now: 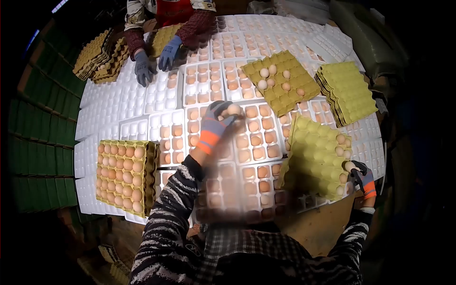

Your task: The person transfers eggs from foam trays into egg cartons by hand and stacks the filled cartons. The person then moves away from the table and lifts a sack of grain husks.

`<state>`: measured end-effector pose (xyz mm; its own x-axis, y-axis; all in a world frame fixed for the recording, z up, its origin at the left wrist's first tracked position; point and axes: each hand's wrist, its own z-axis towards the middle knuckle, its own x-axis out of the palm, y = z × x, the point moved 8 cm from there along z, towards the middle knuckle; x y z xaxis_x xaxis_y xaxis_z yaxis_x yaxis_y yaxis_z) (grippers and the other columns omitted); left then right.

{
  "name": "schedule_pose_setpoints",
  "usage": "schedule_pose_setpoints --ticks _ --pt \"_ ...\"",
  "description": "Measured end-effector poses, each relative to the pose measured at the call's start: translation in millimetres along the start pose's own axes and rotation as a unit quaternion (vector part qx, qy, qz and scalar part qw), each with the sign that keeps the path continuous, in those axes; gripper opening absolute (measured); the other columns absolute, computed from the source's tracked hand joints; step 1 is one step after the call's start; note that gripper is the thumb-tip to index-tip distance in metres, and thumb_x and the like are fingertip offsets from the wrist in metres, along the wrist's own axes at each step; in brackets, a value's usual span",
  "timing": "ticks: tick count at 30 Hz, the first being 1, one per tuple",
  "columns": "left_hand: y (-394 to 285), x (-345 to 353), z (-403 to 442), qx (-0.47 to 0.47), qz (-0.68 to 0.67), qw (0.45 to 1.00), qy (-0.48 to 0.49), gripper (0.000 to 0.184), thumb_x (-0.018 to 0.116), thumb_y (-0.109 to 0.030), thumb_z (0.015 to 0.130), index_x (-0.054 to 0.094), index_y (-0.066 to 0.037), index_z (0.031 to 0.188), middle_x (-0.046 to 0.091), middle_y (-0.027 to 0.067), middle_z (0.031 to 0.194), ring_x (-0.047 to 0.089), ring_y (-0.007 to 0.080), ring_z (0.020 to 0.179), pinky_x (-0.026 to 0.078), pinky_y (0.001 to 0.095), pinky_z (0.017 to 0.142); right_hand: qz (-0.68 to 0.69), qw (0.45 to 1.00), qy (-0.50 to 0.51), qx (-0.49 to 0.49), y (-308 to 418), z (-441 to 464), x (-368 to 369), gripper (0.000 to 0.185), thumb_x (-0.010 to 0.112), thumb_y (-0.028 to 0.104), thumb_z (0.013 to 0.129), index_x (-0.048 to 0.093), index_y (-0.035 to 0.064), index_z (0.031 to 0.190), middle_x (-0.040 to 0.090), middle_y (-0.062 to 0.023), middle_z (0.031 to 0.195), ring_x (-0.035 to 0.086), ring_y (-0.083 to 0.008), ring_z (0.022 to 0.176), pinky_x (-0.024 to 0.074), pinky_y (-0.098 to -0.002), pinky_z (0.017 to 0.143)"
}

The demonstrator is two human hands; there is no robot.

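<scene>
Left hand [219, 119] curls around a pale egg [233, 109] above white trays [164, 99]; right hand [363, 176] grips another egg [350, 166] at the near yellow carton [311, 152].

dim room, deep black shadow at three o'clock, wall-like dark-green stacks [45, 147] at nine o'clock, slanting white strip light [60, 5] between ten and eleven, thin blue light [32, 40] at ten, bulky olive-grey shape [368, 35] near two

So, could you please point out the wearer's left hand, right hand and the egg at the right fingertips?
Left hand [214, 121]: head view, grey of the glove.
Right hand [364, 176]: head view, grey of the glove.
Egg [350, 166]: head view, visible side.
</scene>
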<state>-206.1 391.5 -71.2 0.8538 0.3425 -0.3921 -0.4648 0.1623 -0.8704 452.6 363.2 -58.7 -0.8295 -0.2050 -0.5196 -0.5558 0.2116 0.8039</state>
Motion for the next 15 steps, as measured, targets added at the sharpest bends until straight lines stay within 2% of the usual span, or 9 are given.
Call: schedule_pose_setpoints --ticks 2,4,6,7,9,10,11,12,15 --pt "51.2 -72.0 24.5 -0.035 0.094 0.992 -0.074 0.049 0.083 -0.025 0.078 0.070 -0.011 0.123 0.063 0.0103 0.126 0.065 0.0301 0.112 0.053 0.0369 0.096 0.096 0.993 -0.044 0.061 34.5 -19.8 9.7 0.041 0.067 0.018 0.095 0.064 0.0023 0.133 0.070 -0.0035 0.097 0.060 -0.0076 0.071 0.0479 -0.0240 0.057" --pt "91.5 -114.2 51.2 -0.071 0.200 0.971 -0.110 0.050 0.082 -0.030 0.079 0.069 -0.017 0.126 0.060 0.0098 0.134 0.063 0.0325 0.116 0.052 0.0396 0.098 0.118 0.989 -0.055 -0.071 82.9 -13.1 45.9 0.043 0.060 0.024 0.097 0.063 0.0016 0.134 0.069 -0.0016 0.091 0.055 -0.0072 0.069 0.0423 -0.0238 0.057" --pt "126.5 -126.7 79.1 -0.156 0.241 0.955 -0.080 0.050 0.078 -0.034 0.082 0.069 -0.018 0.128 0.065 0.0141 0.127 0.062 0.0354 0.118 0.051 0.0420 0.099 0.165 0.977 -0.003 -0.135 147.9 12.0 115.6 0.046 0.059 0.022 0.095 0.062 -0.0014 0.134 0.064 -0.0008 0.076 0.050 -0.0077 0.058 0.0394 -0.0233 0.053" --pt "137.5 -126.2 90.0 -0.165 0.308 0.936 -0.042 0.052 0.074 -0.039 0.083 0.067 -0.022 0.132 0.058 0.0135 0.138 0.059 0.0344 0.124 0.050 0.0437 0.101 0.204 0.973 0.057 -0.090 175.2 28.5 156.5 0.045 0.059 0.019 0.093 0.062 -0.0015 0.133 0.060 -0.0001 0.069 0.047 -0.0075 0.054 0.0382 -0.0226 0.051" --pt "145.8 -121.5 96.7 -0.167 0.341 0.925 0.002 0.048 0.070 -0.034 0.084 0.066 -0.026 0.132 0.052 0.0119 0.146 0.058 0.0335 0.126 0.051 0.0446 0.101 0.142 0.968 0.139 -0.155 226.6 71.2 236.3 0.059 0.066 0.040 0.088 0.063 -0.0024 0.129 0.071 -0.0078 0.091 0.057 -0.0088 0.064 0.0453 -0.0222 0.059" --pt "149.7 -119.2 96.7 -0.192 0.343 0.919 0.020 0.046 0.069 -0.031 0.085 0.066 -0.027 0.131 0.051 0.0110 0.147 0.058 0.0337 0.125 0.051 0.0444 0.101 0.148 0.966 0.171 -0.126 257.6 84.7 275.9 0.054 0.069 0.033 0.088 0.064 -0.0028 0.129 0.070 -0.0054 0.090 0.058 -0.0072 0.068 0.0461 -0.0210 0.061" --pt "154.8 -123.0 90.8 -0.169 0.318 0.932 -0.045 0.041 0.066 -0.025 0.087 0.067 -0.027 0.128 0.053 0.0091 0.144 0.058 0.0343 0.125 0.051 0.0447 0.100 0.174 0.957 0.196 -0.123 278.9 102.4 317.0 0.044 0.071 0.022 0.089 0.068 0.0010 0.127 0.067 -0.0034 0.082 0.054 -0.0077 0.059 0.0426 -0.0233 0.050" --pt "132.4 -131.0 76.6 -0.159 0.289 0.937 -0.112 0.038 0.063 -0.019 0.089 0.068 -0.025 0.126 0.055 0.0083 0.141 0.059 0.0341 0.122 0.051 0.0436 0.099 0.175 0.957 0.194 -0.124 297.4 121.6 354.9 0.043 0.076 0.026 0.087 0.070 0.0043 0.124 0.070 -0.0036 0.090 0.058 -0.0079 0.064 0.0457 -0.0245 0.051" --pt "109.5 -144.8 29.8 -0.138 0.256 0.945 -0.153 0.034 0.057 -0.020 0.094 0.064 -0.020 0.127 0.056 0.0101 0.141 0.061 0.0332 0.119 0.050 0.0441 0.098 -0.038 0.942 0.130 -0.306 349.7 195.8 448.2 0.046 0.078 0.036 0.084 0.072 0.0124 0.123 0.070 -0.0076 0.109 0.067 -0.0200 0.089 0.0529 -0.0341 0.075"
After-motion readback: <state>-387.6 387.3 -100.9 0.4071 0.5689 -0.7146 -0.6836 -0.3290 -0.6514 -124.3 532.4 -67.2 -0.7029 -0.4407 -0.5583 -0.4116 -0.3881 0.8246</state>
